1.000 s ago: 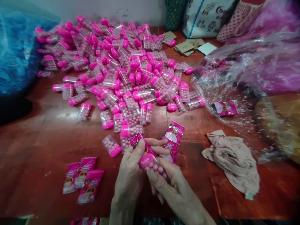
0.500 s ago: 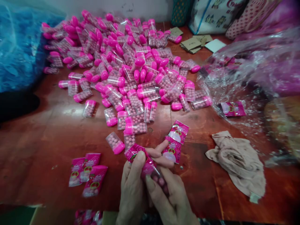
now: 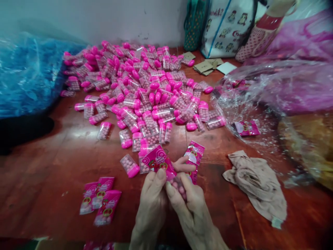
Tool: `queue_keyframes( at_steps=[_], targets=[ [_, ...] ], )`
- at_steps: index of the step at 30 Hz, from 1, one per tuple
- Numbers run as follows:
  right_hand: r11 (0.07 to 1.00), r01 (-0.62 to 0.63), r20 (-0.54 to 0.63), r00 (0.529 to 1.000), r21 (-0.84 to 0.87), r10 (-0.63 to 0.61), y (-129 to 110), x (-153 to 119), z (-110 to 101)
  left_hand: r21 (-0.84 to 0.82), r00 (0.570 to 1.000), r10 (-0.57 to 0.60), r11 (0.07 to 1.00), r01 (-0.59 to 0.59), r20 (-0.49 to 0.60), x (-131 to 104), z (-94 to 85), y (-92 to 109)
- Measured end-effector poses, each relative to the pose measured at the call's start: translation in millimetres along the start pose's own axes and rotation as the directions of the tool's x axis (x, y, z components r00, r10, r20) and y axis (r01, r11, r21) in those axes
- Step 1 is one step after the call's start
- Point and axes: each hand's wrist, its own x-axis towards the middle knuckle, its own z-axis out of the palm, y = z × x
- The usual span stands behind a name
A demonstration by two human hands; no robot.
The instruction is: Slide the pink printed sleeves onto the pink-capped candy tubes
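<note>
Both of my hands meet low in the middle of the view around one printed pink sachet [image 3: 159,160]. My left hand [image 3: 151,203] pinches it, thumb on its front. In my right hand [image 3: 191,203] is a clear container of pink balls [image 3: 179,187], gripped between thumb and fingers against the sachet's lower end. How far the container sits inside the sachet is hidden by my fingers. Beyond my right fingers lie overlapping pink sachets [image 3: 194,153]. Three filled sachets [image 3: 107,210] rest on the table to the left. Ahead is a large pile of pink-capped ball containers [image 3: 148,119].
A crumpled beige cloth [image 3: 256,184] lies at right, near clear plastic wrap [image 3: 262,139] with a pink sachet [image 3: 248,128] under or beside it. A blue bag [image 3: 28,76] stands at left. Cardboard pieces [image 3: 204,66] and a printed white bag [image 3: 229,31] are at the back.
The view has tilted upward, showing more wall. The sachet in my hands has turned its printed front up and spread flatter, and my left thumb has moved to its lower edge.
</note>
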Motion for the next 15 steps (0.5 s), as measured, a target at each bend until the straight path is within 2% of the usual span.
queue_keyframes(
  at_steps=[4, 8, 10, 12, 15],
  targets=[
    [0.998, -0.038, -0.03, 0.999, 0.059, 0.04, -0.5, -3.8, 0.6, -0.001, 1.0, 0.003, 1.0, -0.003, 0.026, -2.9, 3.5, -7.9],
    [0.985, -0.042, 0.007, 0.999, 0.167, 0.041, 2.2, 7.2, -1.5, -0.086, 0.997, 0.031, 0.996, -0.037, -0.065, -0.1, 0.1, -9.0],
    [0.943, -0.071, 0.091, 0.995, 0.326, 0.044, 2.5, 12.6, -5.2, -0.132, 0.998, 0.034, 0.99, -0.041, -0.056, 2.3, -1.1, -4.3],
    [0.858, -0.162, 0.223, 0.973, 0.488, 0.057, 2.2, 14.8, -9.4, -0.162, 0.998, 0.049, 0.985, -0.053, -0.026, 5.1, -0.6, 2.8],
    [0.742, -0.308, 0.379, 0.922, 0.596, 0.078, 2.3, 12.7, -14.5, -0.179, 0.993, 0.111, 0.977, -0.114, -0.028, 12.2, 3.5, 15.8]
  ],
)
